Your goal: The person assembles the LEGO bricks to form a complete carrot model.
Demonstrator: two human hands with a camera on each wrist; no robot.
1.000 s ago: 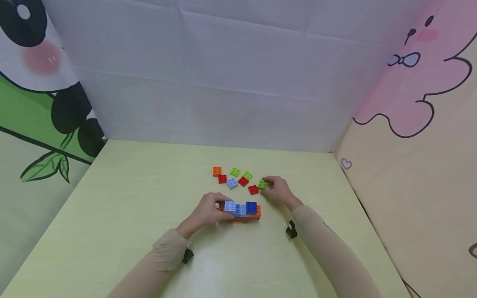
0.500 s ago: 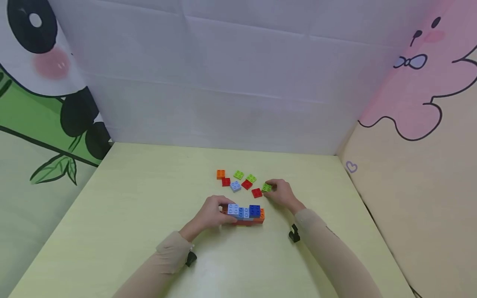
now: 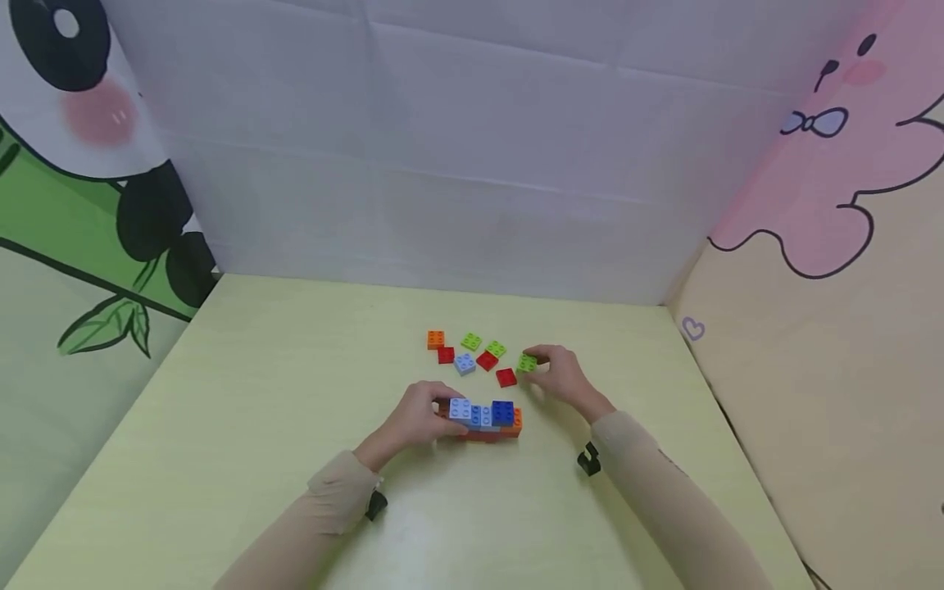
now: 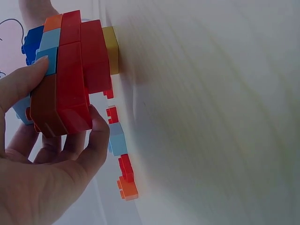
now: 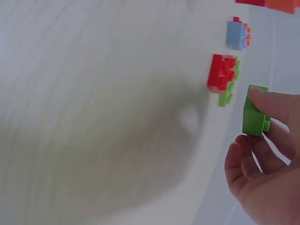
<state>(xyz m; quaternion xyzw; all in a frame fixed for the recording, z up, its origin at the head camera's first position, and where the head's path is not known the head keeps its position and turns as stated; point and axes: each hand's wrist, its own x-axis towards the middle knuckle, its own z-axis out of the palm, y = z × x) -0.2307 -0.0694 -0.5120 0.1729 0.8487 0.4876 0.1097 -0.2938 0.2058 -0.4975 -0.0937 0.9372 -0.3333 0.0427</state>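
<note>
My left hand [image 3: 415, 418] grips one end of a built stack of toy bricks [image 4: 72, 84], thumb on its near side. Red and brown bricks show low in the stack, light blue and dark blue ones on top, plus orange bricks and a yellow one underneath. The right hand [image 3: 562, 378] pinches a lime green brick [image 5: 255, 112] between thumb and fingers. In the right wrist view that brick appears held above the table, its studs facing the palm side. Just left of it, in the head view, lies a red brick [image 3: 506, 378].
Behind the stack, several loose bricks are scattered: orange [image 3: 436, 339], red [image 3: 446, 355], light blue [image 3: 465, 364], another red [image 3: 487, 360] and two lime green, one farther back [image 3: 471, 341]. A pale wooden table [image 3: 295, 352] carries everything. Walls with painted figures stand at the sides.
The lime green brick in my right hand has risen slightly away from the red brick beside it. My left hand keeps its grip on the stack. The head view has shifted a little.
</note>
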